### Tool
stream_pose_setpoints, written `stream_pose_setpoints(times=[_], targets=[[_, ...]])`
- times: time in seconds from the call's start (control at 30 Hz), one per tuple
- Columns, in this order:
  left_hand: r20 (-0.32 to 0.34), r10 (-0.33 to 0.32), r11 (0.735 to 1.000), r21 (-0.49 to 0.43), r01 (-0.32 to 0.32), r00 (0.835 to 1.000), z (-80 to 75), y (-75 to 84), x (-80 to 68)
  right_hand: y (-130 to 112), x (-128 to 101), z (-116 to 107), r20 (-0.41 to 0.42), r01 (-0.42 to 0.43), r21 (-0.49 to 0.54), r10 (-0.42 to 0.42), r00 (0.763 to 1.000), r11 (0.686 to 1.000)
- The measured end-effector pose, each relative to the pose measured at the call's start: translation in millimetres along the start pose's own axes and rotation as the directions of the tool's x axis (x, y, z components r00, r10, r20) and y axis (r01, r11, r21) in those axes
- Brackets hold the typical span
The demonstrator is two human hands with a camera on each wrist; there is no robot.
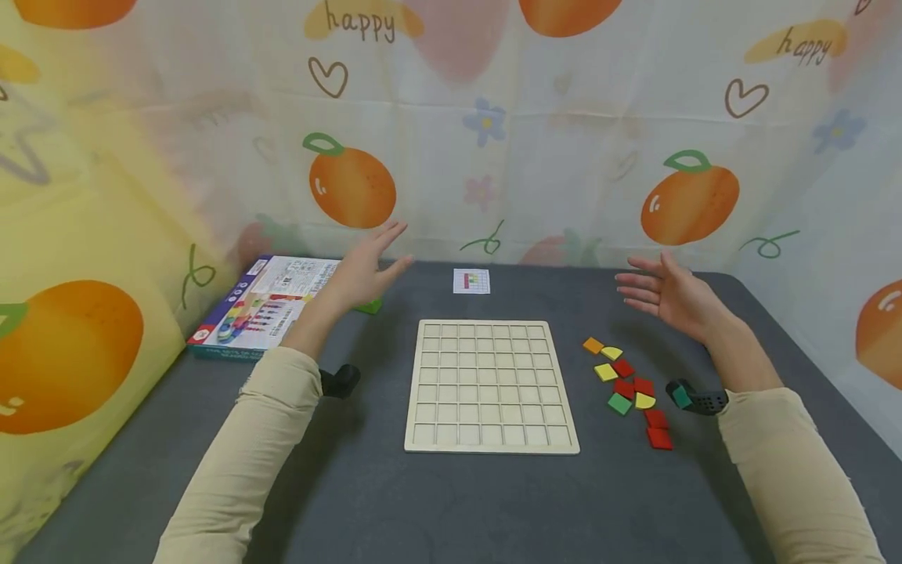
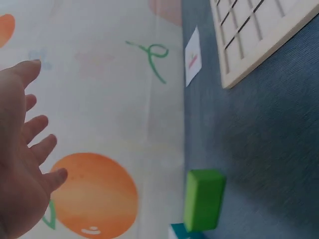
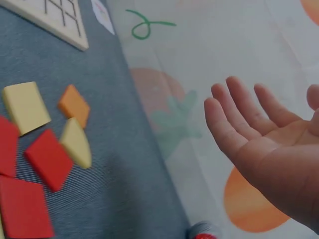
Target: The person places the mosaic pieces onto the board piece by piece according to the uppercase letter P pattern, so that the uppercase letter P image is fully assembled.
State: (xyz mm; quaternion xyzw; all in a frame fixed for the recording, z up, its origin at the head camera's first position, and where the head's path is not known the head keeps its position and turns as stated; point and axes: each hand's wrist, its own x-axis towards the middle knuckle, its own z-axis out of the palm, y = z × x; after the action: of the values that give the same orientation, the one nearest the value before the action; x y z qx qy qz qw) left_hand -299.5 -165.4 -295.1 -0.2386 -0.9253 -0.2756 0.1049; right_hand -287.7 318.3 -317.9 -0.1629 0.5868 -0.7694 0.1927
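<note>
A pale wooden grid board (image 1: pixel 491 386) (image 2: pixel 259 35) (image 3: pixel 50 17) lies flat in the middle of the dark grey table, its cells bare. To its right sits a loose cluster of coloured tiles (image 1: pixel 629 388) (image 3: pixel 45 144) in red, yellow, orange and green. A small pattern card (image 1: pixel 471 280) (image 2: pixel 193 57) (image 3: pixel 103 15) lies beyond the board. My left hand (image 1: pixel 366 266) (image 2: pixel 22 164) hovers open above the table's far left, holding nothing, near a green block (image 1: pixel 369 306) (image 2: pixel 203 199). Held open and palm-inward, my right hand (image 1: pixel 665 294) (image 3: pixel 259 144) floats above the far right, empty.
A colourful game box (image 1: pixel 264 307) lies at the far left of the table. Fruit-printed curtains (image 1: pixel 493 125) wall in the table at the back and on both sides. Black wrist-worn devices (image 1: pixel 694 397) show at both sleeves.
</note>
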Motion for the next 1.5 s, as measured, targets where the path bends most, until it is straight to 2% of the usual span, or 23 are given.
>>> stream_pose_setpoints(times=[0.17, 0.37, 0.43, 0.53, 0.67, 0.73, 1.0, 1.1, 1.27, 1.4, 1.5], targets=[[0.072, -0.009, 0.999, -0.046, 0.012, 0.997, 21.4, -2.3, -7.6, 18.4, -6.1, -8.3, 0.021, -0.002, 0.139, -0.001, 1.0, 0.99], [0.125, -0.022, 0.995, -0.095, 0.034, 0.992, 44.5, -0.4, -13.3, 33.5, -10.1, -10.3, -0.009, -0.03, 0.155, 0.032, 0.999, 0.987], [0.147, -0.028, 0.994, -0.103, 0.043, 0.989, 52.8, -1.0, -14.0, 37.8, -11.9, -10.4, -0.028, -0.043, 0.094, 0.045, 0.999, 0.995], [0.202, -0.043, 0.991, -0.114, 0.067, 0.978, 64.7, -4.3, -15.6, 44.9, -14.1, -11.7, -0.055, -0.078, -0.072, 0.074, 0.996, 0.994], [0.291, -0.058, 0.99, -0.11, 0.093, 0.955, 74.7, -8.1, -21.3, 54.3, -13.6, -14.2, -0.101, -0.143, -0.273, 0.12, 0.988, 0.951], [0.325, -0.061, 0.992, -0.083, 0.092, 0.944, 77.6, -9.4, -24.5, 57.7, -12.3, -14.7, -0.121, -0.17, -0.324, 0.138, 0.983, 0.93], [0.411, -0.092, 0.995, 0.003, 0.1, 0.907, 83.9, -16.9, -32.4, 62.9, -12.5, -11.3, -0.174, -0.256, -0.452, 0.197, 0.965, 0.854], [0.433, -0.097, 0.995, 0.012, 0.102, 0.896, 85.2, -17.1, -33.5, 61.5, -12.0, -9.0, -0.176, -0.263, -0.496, 0.2, 0.964, 0.827], [0.483, -0.119, 0.993, 0.04, 0.114, 0.868, 86.3, -14.3, -35.0, 64.1, -13.3, -7.7, -0.168, -0.25, -0.568, 0.187, 0.968, 0.784], [0.505, -0.125, 0.992, 0.065, 0.107, 0.854, 87.4, -11.5, -35.1, 67.0, -15.9, -8.3, -0.158, -0.239, -0.591, 0.179, 0.971, 0.77], [0.504, -0.129, 0.992, 0.071, 0.108, 0.854, 87.1, -9.2, -35.4, 68.1, -15.8, -8.5, -0.156, -0.234, -0.6, 0.175, 0.972, 0.765]])
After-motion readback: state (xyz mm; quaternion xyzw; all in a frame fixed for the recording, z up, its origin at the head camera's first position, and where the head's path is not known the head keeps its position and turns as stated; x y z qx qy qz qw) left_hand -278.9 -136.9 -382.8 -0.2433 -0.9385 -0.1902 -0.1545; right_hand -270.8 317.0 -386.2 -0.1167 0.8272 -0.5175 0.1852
